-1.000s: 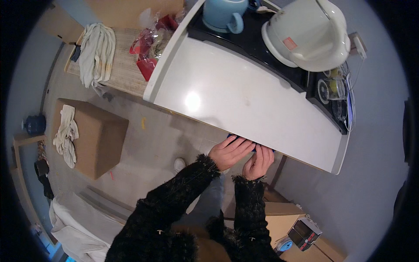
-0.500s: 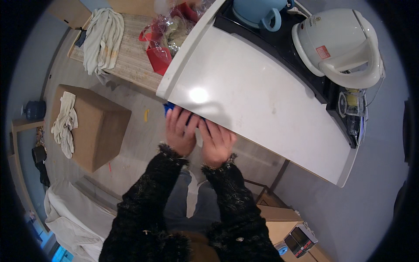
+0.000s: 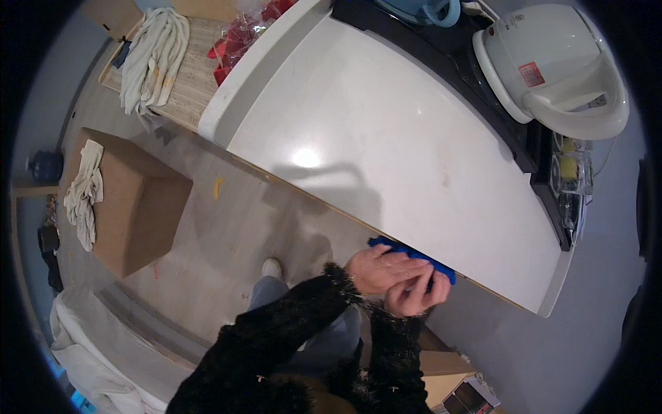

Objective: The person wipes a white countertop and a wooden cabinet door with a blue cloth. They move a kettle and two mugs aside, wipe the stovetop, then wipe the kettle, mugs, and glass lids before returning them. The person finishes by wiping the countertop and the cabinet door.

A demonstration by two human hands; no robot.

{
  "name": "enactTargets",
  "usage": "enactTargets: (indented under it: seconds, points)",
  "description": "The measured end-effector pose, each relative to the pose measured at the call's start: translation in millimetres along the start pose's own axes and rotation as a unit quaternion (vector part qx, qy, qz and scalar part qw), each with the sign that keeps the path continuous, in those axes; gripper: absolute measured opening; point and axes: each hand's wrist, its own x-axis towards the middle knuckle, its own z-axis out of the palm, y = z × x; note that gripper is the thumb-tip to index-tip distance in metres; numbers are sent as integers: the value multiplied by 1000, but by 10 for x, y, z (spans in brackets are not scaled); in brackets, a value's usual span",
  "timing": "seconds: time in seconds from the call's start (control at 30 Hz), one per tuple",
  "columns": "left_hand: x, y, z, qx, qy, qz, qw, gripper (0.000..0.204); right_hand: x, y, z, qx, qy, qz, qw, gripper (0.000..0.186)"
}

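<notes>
A blue cloth (image 3: 445, 274) lies bunched along the front edge of a white tabletop (image 3: 324, 117), toward its right end. My left hand (image 3: 378, 270) presses the cloth to that edge, its fingers stretched to the right. Close beside it, my right hand (image 3: 416, 295) has bent fingers closed on the same cloth. The fingers of both hands overlap, and the thumbs are partly hidden. Black fuzzy sleeves cover both forearms.
A black stand (image 3: 441, 76) at the back of the tabletop bears a white electric kettle (image 3: 552, 62) and a blue mug (image 3: 441, 12). Left on the floor is a cardboard box (image 3: 148, 200) with white gloves (image 3: 86, 196). White cloths (image 3: 155, 58) hang over a wooden surface.
Both hands have slid to the right along the tabletop's front edge with the blue cloth. The view has shifted, and a shoe now shows on the floor.
</notes>
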Motion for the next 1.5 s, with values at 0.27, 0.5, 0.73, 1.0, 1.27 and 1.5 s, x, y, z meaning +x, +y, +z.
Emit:
enactTargets:
  seconds: [0.27, 0.5, 0.73, 1.0, 1.27, 1.5]
  points:
    - [-276, -649, -42, 115, 169, -94, 974, 54, -106, -392, 790, 41, 75, -99, 991, 38]
    - [-1303, -1041, 674, 140, 91, -62, 984, 36, -1120, -108, 1414, 28, -29, -224, 974, 27]
    - [-657, -1289, 358, 108, 240, 15, 964, 50, -545, -271, 1386, -1, 99, -187, 977, 35]
    - [-985, -1318, 598, 133, 240, 0, 962, 46, -789, -359, 1588, 31, 145, -195, 970, 29]
    - [-404, -1373, -102, 178, 240, -14, 954, 42, -65, -666, 1254, 23, 62, -133, 989, 31]
    - [-621, -1642, -45, 120, 339, 31, 933, 37, -75, -879, 1466, -9, 84, -199, 976, 32]
